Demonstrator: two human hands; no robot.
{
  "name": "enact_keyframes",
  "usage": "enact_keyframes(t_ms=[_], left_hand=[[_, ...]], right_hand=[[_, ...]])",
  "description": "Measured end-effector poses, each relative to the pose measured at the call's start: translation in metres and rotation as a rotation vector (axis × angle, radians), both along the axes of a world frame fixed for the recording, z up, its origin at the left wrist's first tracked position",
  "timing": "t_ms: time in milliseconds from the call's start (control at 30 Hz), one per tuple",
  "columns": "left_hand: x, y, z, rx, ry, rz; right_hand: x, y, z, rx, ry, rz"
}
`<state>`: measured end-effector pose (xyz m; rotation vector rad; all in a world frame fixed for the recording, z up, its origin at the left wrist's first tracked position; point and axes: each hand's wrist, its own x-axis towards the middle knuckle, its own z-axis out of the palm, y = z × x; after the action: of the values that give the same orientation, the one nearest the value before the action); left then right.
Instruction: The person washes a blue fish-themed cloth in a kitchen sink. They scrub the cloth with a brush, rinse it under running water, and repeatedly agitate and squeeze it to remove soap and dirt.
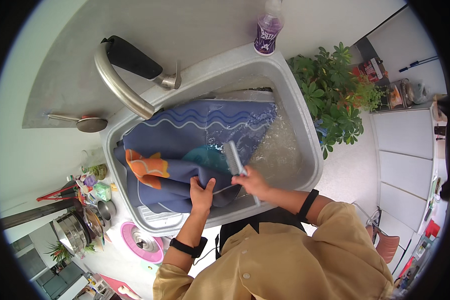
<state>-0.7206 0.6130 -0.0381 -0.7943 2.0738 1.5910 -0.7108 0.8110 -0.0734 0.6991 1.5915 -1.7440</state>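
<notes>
A blue mat (pixel 180 137) with wavy lines, an orange printed figure and a teal patch lies wet in a grey sink (pixel 308 150). Its near part is folded up. My left hand (pixel 201 194) pinches that fold, thumb on top, near the sink's front side. In my right hand (pixel 253 182) is a grey scrub brush (pixel 233 159), held by its handle over the mat's right part. The bristle head looks slightly blurred; whether it touches the mat I cannot tell. Cloudy water (pixel 277 150) stands at the sink's right side.
A curved metal faucet (pixel 122 84) reaches over the sink's back left. On the back rim stands a purple bottle (pixel 267 35). Leafy plants (pixel 330 90) crowd the right side. To the left are a small pan (pixel 92 124), metal pots (pixel 72 230) and a pink-rimmed round item (pixel 142 242).
</notes>
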Motion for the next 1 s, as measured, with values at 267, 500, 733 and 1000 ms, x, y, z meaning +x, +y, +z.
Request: enact_keyframes(t_ms=[267,500,733,1000], left_hand=[[0.024,-0.017,0.033,0.223,0.103,-0.019],[0.032,-0.046,0.078,0.298,0.171,-0.047],[0.046,-0.084,0.127,0.235,0.144,0.052],[0.042,-0.125,0.158,0.169,0.236,0.063]], right_hand=[[-0.063,0.053,-0.052,0.473,-0.097,-0.319],[-0.088,0.024,-0.084,0.454,0.021,-0.602],[-0.144,0.057,-0.039,0.275,0.154,-0.630],[-0.202,0.088,0.019,0.136,0.233,-0.689]])
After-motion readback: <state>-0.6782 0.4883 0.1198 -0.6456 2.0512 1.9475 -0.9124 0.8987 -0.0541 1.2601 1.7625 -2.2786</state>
